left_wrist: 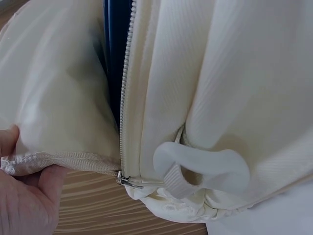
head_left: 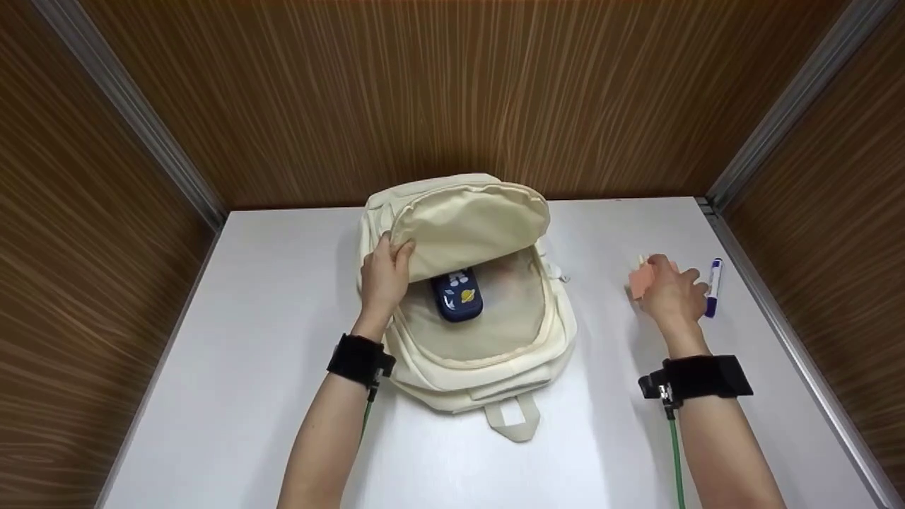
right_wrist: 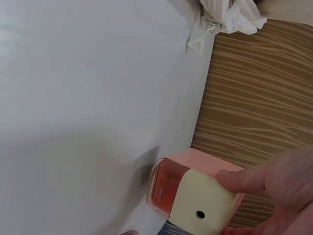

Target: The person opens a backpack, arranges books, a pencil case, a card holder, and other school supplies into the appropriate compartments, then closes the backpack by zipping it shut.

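Observation:
A cream backpack (head_left: 558,353) lies on the table with its main compartment unzipped. My left hand (head_left: 384,279) pinches the edge of the lifted flap (head_left: 474,219) on its left side; the left wrist view shows the zipper edge (left_wrist: 83,160) between thumb and fingers. Inside the compartment lies a navy pencil case (head_left: 458,297) with a planet print, its far end under the flap. Off to the right, my right hand (head_left: 673,293) holds a pink and cream pencil sharpener (right_wrist: 203,200) with a round black hole, thumb and fingers on opposite sides.
A purple-capped marker (head_left: 714,286) lies just right of my right hand. Wood-grain panels (head_left: 466,92) enclose the white table (head_left: 269,297) at the back and both sides. One backpack strap loop (head_left: 520,428) points toward me.

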The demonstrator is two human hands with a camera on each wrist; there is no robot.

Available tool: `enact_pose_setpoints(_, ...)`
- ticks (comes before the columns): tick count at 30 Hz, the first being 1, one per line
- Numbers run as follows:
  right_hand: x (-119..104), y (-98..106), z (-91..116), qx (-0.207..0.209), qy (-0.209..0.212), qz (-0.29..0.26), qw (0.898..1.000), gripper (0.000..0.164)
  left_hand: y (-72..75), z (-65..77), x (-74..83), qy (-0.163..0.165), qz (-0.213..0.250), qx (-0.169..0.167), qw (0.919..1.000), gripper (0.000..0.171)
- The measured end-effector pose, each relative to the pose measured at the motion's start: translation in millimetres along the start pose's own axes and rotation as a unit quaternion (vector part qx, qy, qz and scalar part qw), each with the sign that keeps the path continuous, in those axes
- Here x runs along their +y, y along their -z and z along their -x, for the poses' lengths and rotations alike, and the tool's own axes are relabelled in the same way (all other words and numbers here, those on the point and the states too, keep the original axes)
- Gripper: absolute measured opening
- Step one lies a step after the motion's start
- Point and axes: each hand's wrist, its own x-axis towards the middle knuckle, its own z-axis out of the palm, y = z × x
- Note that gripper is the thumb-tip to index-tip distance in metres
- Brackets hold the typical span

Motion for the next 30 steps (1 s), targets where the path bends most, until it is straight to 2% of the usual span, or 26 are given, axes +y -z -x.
enact_pose_setpoints(4, -9.6, 8.5, 7.9, 0.006, 0.023, -0.043, 0.999, 0.054, -0.7, 0.6, 0.7, -0.002, -0.004, 0.007, 1.0, 0.031)
enact_pose_setpoints(12, -30.5, 15.4, 17.4, -0.04, 0.047, -0.094, 0.994, 0.062, -3.4, -0.3, -0.5, 0.001, -0.008, 0.007, 0.9999, 0.033)
enact_pose_setpoints(16, -42.1, 16.8, 22.7, -0.047, 0.058, -0.107, 0.991, 0.064, -3.1, -0.5, -0.5, 0.003, -0.01, 0.006, 0.9999, 0.033)
enact_pose_setpoints(23, -60.9, 11.5, 31.4, -0.042, 0.092, -0.116, 0.988, 0.06, -2.9, -0.7, 0.1, 0.0, -0.003, 0.005, 1.0, 0.032)
enact_pose_setpoints(30, -83.9, -2.6, 38.5, -0.07, 0.119, -0.141, 0.98, 0.057, -0.3, 0.9, -3.5, -0.011, -0.002, 0.009, 0.9999, 0.031)
